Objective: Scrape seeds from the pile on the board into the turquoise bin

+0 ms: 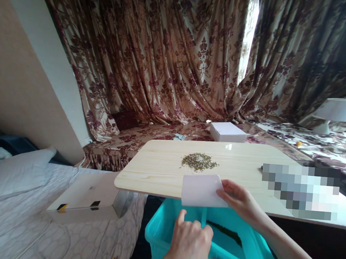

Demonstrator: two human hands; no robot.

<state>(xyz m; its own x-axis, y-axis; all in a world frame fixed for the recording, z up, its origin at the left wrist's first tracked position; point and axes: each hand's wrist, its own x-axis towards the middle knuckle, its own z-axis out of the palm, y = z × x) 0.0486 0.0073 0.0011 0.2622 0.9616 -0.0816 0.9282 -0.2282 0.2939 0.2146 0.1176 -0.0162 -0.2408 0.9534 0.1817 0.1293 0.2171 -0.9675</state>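
My right hand (pixel 236 195) pinches the right edge of a slightly curved white sheet of paper or thin card (pixel 202 191) at the near edge of a pale wooden tabletop (pixel 155 160). Just beyond the sheet lies a loose heap of small greenish-brown bits (pixel 199 162), too small to name. My left hand (pixel 192 241) is over a turquoise plastic bin (pixel 156 224) below the table edge. Its index finger and thumb stick out, the other fingers are bent, and nothing shows in it. A dark band of similar bits (pixel 226 232) lies inside the bin.
A blurred-out object (pixel 300 189) is on the table's right side. Behind the table is a white box (pixel 228 132) on a patterned surface. A white case (pixel 89 198) lies on the bed at left. A lamp (pixel 336 112) stands far right.
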